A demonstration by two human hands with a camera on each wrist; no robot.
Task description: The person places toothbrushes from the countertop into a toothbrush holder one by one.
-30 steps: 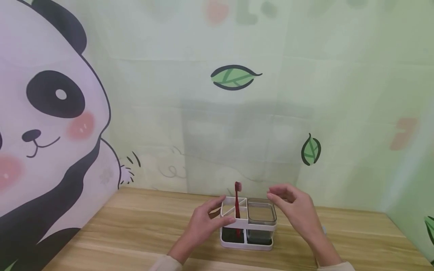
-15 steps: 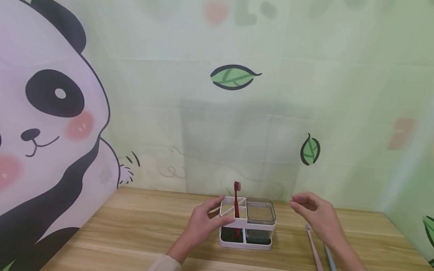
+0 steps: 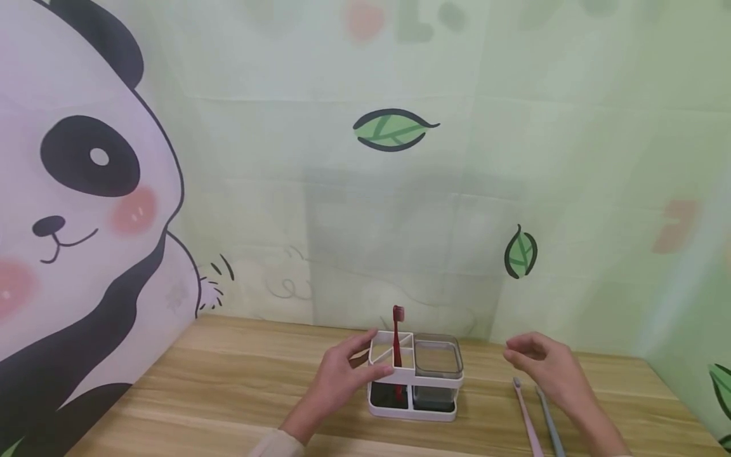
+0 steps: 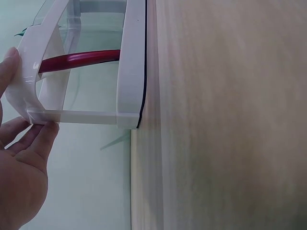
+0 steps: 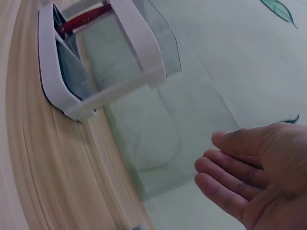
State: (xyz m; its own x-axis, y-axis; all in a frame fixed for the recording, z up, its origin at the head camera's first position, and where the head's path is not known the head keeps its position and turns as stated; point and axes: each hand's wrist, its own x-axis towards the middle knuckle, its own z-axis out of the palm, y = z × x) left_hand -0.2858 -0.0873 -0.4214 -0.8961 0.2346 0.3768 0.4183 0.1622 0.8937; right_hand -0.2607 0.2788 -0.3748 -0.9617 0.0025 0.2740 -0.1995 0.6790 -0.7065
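Head view: keeps the left hand on the white holder, clamped at its left end between thumb on the near edge and fingers toward the far corner. Has just drawn the right hand farther away from the holder, off to the right and well apart from it now. Has thereby opened to sight two loose toothbrushes on the counter: a pink toothbrush, with its head just on the near side of the right fingertips, and a blue-grey toothbrush, partly beneath the right hand. Carries nothing in the right fingers, seen loosely bent in the right wrist view, with the thumb tip slightly apart from the others.

Leaves a red toothbrush standing nearly upright in the holder, just right of the left fingers, with its handle reaching down to the base in the left wrist view. Farther right, between the two hands, holds a clear cup in the holder's other section.

Means, as a judgement, a freed right hand and a steadied holder, with one brush seated and two lying outside, nearer to the right fingers than to the left.
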